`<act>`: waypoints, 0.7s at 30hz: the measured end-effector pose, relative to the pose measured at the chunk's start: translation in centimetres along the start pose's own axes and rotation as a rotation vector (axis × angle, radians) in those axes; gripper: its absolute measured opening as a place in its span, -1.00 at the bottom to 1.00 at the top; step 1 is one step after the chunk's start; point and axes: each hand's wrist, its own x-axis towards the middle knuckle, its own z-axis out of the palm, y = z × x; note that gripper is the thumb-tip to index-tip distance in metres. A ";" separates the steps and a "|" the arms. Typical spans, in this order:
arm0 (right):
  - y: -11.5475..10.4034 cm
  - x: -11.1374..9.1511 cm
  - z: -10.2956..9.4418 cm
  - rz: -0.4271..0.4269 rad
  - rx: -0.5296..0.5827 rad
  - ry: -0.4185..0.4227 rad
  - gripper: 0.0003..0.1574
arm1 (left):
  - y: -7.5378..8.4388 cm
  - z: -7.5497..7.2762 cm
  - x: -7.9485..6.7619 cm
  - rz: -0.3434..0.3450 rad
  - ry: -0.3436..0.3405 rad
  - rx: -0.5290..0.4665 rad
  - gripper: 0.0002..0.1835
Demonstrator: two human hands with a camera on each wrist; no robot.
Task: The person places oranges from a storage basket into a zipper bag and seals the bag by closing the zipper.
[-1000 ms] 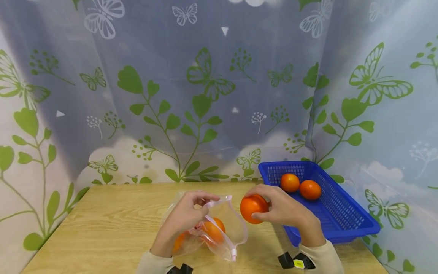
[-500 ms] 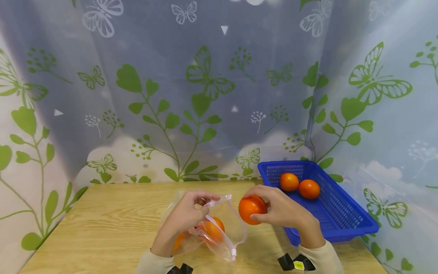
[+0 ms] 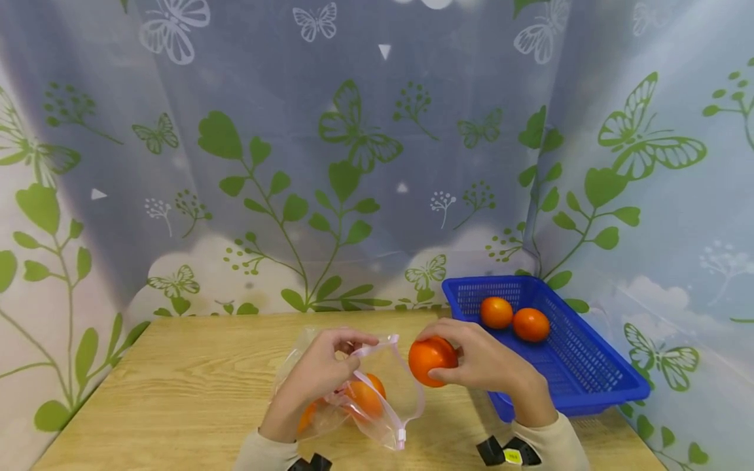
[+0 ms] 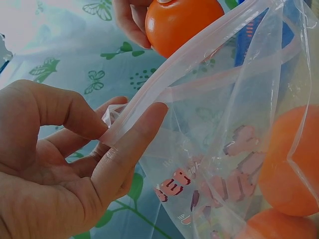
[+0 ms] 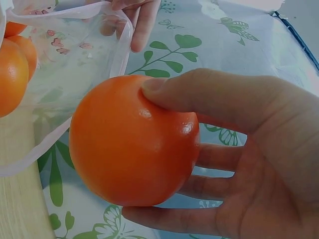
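Note:
My left hand (image 3: 324,366) pinches the rim of a clear plastic zip bag (image 3: 385,418) between thumb and fingers. The bag's mouth gapes to the right, edged by a pink zip strip with a slider at its lower corner. Several oranges (image 4: 294,164) lie inside the bag, partly hidden by the left hand in the head view. Just right of the mouth, my right hand (image 3: 485,360) grips another orange (image 5: 132,144), thumb on one side and fingers on the other. That orange is outside the bag, close to its rim. Red printing shows on the bag in the left wrist view.
A blue plastic basket (image 3: 589,373) stands on the right of the wooden table (image 3: 194,379), behind the right hand. Two oranges (image 3: 514,318) sit at its far end. A patterned cloth (image 3: 377,216) with butterflies and leaves hangs around the back and sides.
The right hand, with the orange, has shifted very slightly left towards the bag's mouth. The left hand and the bag stay nearly still; the head view has drifted a little.

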 end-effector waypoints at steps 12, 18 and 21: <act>-0.1 0.0 0.0 0.005 0.045 -0.011 -0.49 | 0.0 0.1 -0.2 0.007 -0.002 0.010 -0.58; -0.2 0.2 0.2 -0.015 0.024 0.000 -0.49 | 0.1 0.1 -0.2 -0.003 0.004 0.011 -0.59; -0.3 0.4 0.4 -0.032 0.006 0.009 -0.48 | 0.1 -0.1 -0.2 0.000 0.005 0.007 -0.59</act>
